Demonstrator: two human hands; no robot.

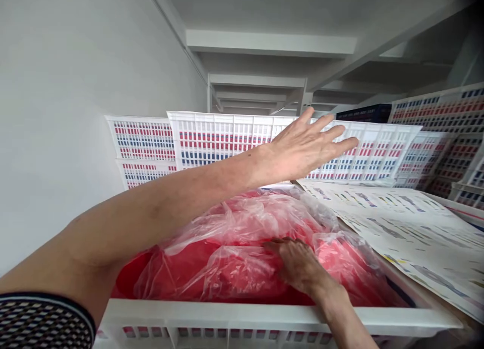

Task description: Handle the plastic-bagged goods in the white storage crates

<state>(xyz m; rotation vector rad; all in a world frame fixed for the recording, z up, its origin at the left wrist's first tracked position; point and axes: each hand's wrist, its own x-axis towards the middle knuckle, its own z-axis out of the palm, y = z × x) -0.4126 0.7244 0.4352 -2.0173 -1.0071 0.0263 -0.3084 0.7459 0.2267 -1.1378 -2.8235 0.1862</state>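
Observation:
My left hand [308,144] is raised at the end of my stretched arm, above the far side of a white crate [264,314]. Its fingers are spread and nothing is in it. Red items in clear plastic bags [242,273] fill the crate. Low in the crate, my right hand [297,260] rests against the bagged red items right of centre. Its fingers point left and are partly blurred, so whether they grip the plastic cannot be made out.
Printed sheets [389,228] lie along the crate's right side. Behind stand white slatted crates [212,137] with red and blue showing through, and more crates [446,112] are stacked at the right. A pale wall [68,112] rises at the left.

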